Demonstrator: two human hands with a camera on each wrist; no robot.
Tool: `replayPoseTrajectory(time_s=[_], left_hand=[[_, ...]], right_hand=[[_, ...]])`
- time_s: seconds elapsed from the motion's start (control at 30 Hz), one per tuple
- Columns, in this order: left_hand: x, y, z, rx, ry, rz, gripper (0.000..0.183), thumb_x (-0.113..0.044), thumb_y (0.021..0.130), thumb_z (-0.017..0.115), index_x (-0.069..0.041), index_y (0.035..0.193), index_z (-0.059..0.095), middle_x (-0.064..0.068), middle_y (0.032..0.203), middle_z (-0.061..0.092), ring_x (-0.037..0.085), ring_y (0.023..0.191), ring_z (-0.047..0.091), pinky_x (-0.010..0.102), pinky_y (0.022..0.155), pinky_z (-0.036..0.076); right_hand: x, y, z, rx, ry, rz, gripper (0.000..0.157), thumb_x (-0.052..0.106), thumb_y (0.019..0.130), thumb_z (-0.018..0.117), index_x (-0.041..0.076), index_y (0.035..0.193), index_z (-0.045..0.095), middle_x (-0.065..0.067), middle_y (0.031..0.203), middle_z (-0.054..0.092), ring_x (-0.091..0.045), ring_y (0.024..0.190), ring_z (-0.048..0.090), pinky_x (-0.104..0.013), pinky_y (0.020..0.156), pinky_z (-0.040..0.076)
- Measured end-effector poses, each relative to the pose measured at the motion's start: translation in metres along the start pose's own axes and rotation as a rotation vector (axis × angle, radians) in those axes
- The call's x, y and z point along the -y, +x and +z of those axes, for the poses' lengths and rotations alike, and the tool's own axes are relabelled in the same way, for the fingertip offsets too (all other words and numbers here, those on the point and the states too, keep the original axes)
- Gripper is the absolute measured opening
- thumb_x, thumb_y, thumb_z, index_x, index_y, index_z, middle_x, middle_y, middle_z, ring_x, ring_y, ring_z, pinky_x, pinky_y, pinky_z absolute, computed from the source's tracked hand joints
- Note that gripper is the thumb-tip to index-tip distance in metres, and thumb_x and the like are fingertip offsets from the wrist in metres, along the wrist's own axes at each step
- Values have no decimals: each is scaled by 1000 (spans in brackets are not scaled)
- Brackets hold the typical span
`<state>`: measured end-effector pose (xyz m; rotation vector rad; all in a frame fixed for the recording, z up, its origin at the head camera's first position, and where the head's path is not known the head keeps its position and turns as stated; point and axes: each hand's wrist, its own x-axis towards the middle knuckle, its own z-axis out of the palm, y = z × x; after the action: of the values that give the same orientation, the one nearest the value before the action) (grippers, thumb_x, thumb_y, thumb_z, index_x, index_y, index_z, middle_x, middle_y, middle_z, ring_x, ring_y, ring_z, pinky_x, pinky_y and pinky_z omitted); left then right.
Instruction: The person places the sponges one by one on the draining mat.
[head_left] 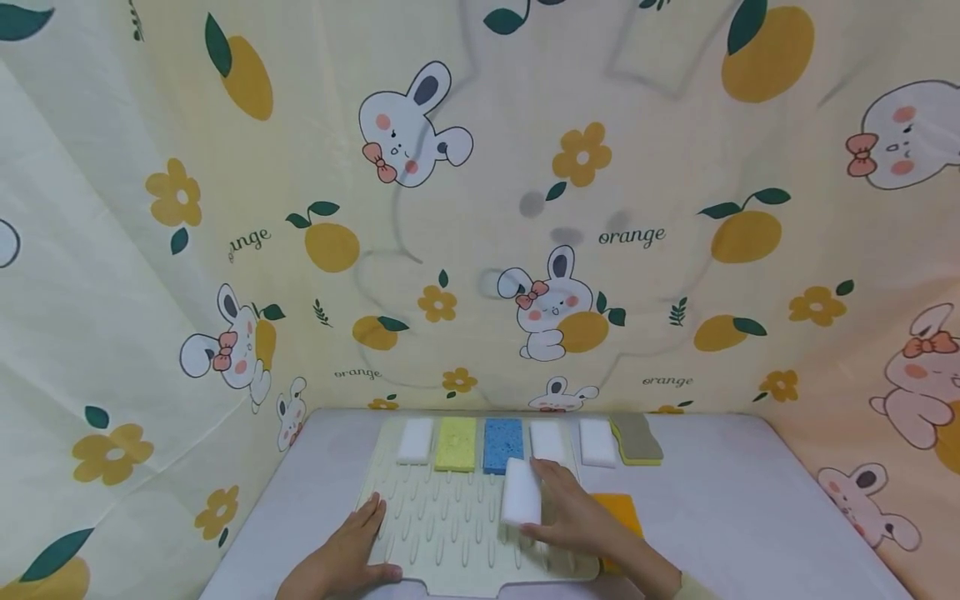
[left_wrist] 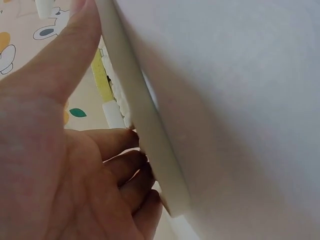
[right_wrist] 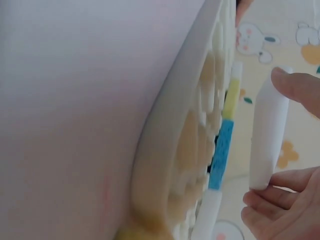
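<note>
A ribbed cream drying mat (head_left: 442,533) lies on the table. At its left edge rests my left hand (head_left: 341,550), fingertips and thumb touching the rim; the left wrist view shows these fingers (left_wrist: 125,172) lightly bent against the mat's edge. My right hand (head_left: 573,512) pinches a white sponge block (head_left: 521,493) between thumb and fingers. In the right wrist view this block (right_wrist: 269,132) is held above the mat. Along the mat's far side stand a white block (head_left: 415,442), a yellow sponge (head_left: 455,444), a blue sponge (head_left: 503,446) and another white block (head_left: 547,439).
Right of the mat's far corner are a white block (head_left: 597,442) and a grey-and-yellow sponge (head_left: 639,439). An orange piece (head_left: 618,510) lies beside the mat, partly hidden by the right forearm. A patterned curtain (head_left: 480,208) surrounds the white table (head_left: 735,517).
</note>
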<state>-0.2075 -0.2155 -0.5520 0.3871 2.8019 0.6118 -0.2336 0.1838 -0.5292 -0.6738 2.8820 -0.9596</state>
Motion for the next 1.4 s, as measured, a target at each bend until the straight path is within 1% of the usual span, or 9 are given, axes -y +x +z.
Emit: replayPoseTrajectory(time_s=[0.17,0.33,0.53,0.77,1.0,1.17,1.3,1.4], left_hand=[[1,0,1,-1,-15,15,120,-60,80,88,13,160,35,32,171,26,50,158,27,67,126,27],[3,1,1,13,-22,-10,121,-61,79,89,10,162,35,30,173,25,52,157,28,67,125,28],[4,1,0,31,-37,-28,119,-58,78,90,7,162,36,28,173,27,55,155,30,68,124,30],[0,-2,-5,23,-44,-19,118,-55,79,91,9,162,36,30,172,27,55,155,30,68,124,30],[-3,-3,-8,20,-42,-10,117,-53,80,91,8,162,36,30,172,27,55,155,31,68,123,31],[-2,-3,-7,21,-33,-7,117,-55,80,90,8,162,36,29,172,27,56,155,31,69,123,31],[0,-3,-7,17,-39,3,118,-55,80,90,8,162,35,30,172,27,56,154,31,69,123,31],[-1,-4,-7,13,-46,16,117,-53,81,91,10,162,35,31,171,27,56,154,31,70,123,31]], right_hand=[[9,7,10,-2,-22,-35,112,55,85,89,-2,165,35,-25,166,39,-42,150,42,-65,117,44],[19,16,21,-13,-24,-77,110,52,86,89,-5,163,36,-28,165,40,-44,151,41,-65,118,43],[35,23,35,3,-27,-67,110,53,84,90,-5,162,38,-27,163,43,-43,149,44,-65,115,47],[55,35,47,23,-26,-57,110,58,83,89,0,163,40,-23,162,46,-40,146,48,-61,113,50],[68,44,61,50,-2,-57,111,57,82,90,1,163,39,-20,161,47,-39,149,46,-59,116,48],[75,51,71,71,5,-41,113,62,81,89,4,165,39,-15,165,45,-35,152,43,-55,121,44],[80,56,77,83,18,-66,114,60,82,89,2,165,37,-18,166,45,-36,152,43,-54,122,43],[81,62,81,91,30,-74,115,61,82,89,3,166,36,-18,166,45,-36,153,43,-53,122,43]])
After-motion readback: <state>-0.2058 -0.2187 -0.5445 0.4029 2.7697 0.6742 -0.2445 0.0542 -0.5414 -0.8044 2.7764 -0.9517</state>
